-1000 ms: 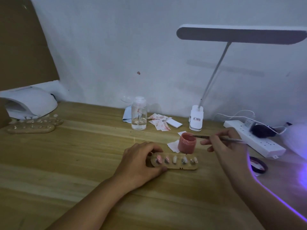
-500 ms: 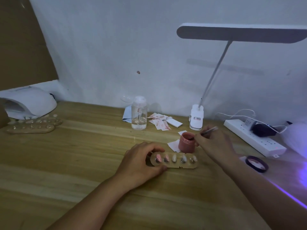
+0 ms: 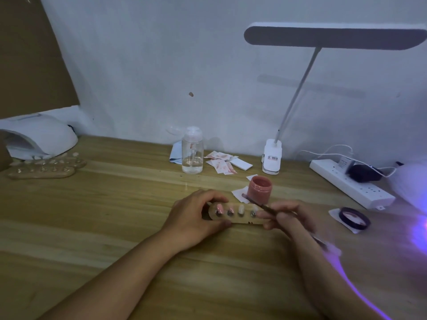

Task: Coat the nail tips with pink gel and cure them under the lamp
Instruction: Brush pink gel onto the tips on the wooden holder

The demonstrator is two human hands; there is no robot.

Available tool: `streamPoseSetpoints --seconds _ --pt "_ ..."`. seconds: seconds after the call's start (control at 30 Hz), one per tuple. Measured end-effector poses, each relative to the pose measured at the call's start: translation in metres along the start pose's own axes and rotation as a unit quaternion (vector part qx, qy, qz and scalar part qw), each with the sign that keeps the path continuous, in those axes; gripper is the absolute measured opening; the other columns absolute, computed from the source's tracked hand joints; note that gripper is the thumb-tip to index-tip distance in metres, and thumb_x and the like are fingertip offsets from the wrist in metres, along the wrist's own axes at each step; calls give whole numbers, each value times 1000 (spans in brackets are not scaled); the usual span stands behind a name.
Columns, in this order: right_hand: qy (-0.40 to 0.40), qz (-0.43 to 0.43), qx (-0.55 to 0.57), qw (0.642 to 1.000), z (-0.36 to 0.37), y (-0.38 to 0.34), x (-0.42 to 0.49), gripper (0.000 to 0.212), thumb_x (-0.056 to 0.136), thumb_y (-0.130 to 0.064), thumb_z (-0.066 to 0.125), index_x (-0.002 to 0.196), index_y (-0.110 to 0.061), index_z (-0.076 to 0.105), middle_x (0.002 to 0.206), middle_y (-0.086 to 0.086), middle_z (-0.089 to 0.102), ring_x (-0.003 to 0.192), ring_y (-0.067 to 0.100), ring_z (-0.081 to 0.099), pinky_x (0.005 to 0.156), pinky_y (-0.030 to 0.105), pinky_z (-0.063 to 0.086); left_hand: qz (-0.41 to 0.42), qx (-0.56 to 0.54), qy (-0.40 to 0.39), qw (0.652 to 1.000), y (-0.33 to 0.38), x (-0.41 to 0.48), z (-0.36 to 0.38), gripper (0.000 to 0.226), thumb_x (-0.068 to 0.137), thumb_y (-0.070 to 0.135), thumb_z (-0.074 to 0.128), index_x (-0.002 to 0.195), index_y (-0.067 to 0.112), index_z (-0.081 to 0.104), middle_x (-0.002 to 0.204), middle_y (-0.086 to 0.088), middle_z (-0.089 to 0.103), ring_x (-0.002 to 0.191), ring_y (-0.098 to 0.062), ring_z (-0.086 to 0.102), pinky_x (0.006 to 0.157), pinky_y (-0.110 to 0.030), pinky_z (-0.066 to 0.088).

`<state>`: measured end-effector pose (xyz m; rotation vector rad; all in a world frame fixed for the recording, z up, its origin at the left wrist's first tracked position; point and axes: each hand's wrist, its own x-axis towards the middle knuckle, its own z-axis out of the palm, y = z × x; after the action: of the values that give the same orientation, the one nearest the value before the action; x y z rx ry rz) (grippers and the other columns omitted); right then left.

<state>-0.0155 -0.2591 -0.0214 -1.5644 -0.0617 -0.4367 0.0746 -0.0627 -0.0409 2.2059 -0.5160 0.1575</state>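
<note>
You face a pale wall point(image 3: 150, 54) behind your wooden desk point(image 3: 92, 227), a brown panel point(image 3: 30, 61) at far left, violet glow point(image 3: 421, 229) at right

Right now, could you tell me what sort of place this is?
Probably a home nail-art desk: a curing lamp, pink gel jar, and nail tips on a wooden holder.

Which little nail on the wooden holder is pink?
The leftmost nail tip, beside the left hand. It is clearly pink; the others along the wooden holder look pale or greyish.
</note>
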Motion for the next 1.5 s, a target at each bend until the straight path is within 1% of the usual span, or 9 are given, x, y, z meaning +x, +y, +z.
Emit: streamPoseSetpoints --seconds 0.1,0.27,0.4,0.57,0.67,0.87,1.07,1.27,1.5 --pt "5 23 17 1000 1 -1 1 11 84 -19 64 83 -9 63 76 10 73 64 10 59 63 15 49 -6 -4 1 1000 0 0 0 42 72 37 85 111 38 67 111 17 64 104 -2 59 98 -33 47" --pt "17 59 7 998 -1 2 3 11 88 -7 60 78 -8 57 70 11 71 62 10 55 68 26 43 -9 -4 -6 1000 1 -1 -1 43 72 39 84 112 39 67 111 17 64 105 -1 59 100 -34 46" --pt "12 57 -20 998 -1 2 3 11 88 -7 62 78 -7 57 71 8 73 61 7 57 61 14 47 -4 -4 -6 1000 1 0 -1 43 73 38 84 112 40 67 111 17 64 105 -1 59 99 -35 46" --pt "21 68 -26 997 0 -1 1 10 88 -7 61 79 -7 57 72 8 73 59 7 55 65 26 43 -4 -2 -8 1000 1 -1 -1 43 73 39 83 112 41 66 111 18 64 105 -2 58 98 -35 47" --pt "24 69 -24 997 0 -2 1 11 87 -6 61 77 -7 56 70 9 72 58 8 53 66 27 43 -4 -3 -9 1000 2 -1 -1 43 73 39 83 113 40 66 111 17 64 105 -2 59 97 -35 48" --pt "29 72 -16 997 -1 0 1 11 86 -3 60 76 -4 55 66 11 70 56 8 51 54 12 43 -1 -10 -6 1000 1 -2 0 43 72 37 84 111 39 67 110 16 64 104 -4 60 96 -36 48" --pt "1 61 -31 998 1 -3 0 8 88 -4 61 81 -1 57 69 9 72 58 6 54 59 16 46 -2 -12 -5 1000 -1 -1 0 42 72 39 84 110 42 66 109 18 64 103 -2 60 96 -36 49" --pt "7 53 -58 997 3 -6 -3 12 86 -2 61 75 -7 58 68 8 70 61 5 58 72 35 41 -4 -10 -3 1000 0 -1 0 42 72 38 85 110 40 67 108 18 64 101 -1 60 97 -35 48" --pt "32 64 -51 996 2 -6 -2 17 84 -6 61 69 -13 59 67 9 69 61 4 56 76 38 40 -6 -8 -5 1000 2 -2 0 43 72 37 84 111 39 67 109 17 64 102 -1 59 96 -34 48"
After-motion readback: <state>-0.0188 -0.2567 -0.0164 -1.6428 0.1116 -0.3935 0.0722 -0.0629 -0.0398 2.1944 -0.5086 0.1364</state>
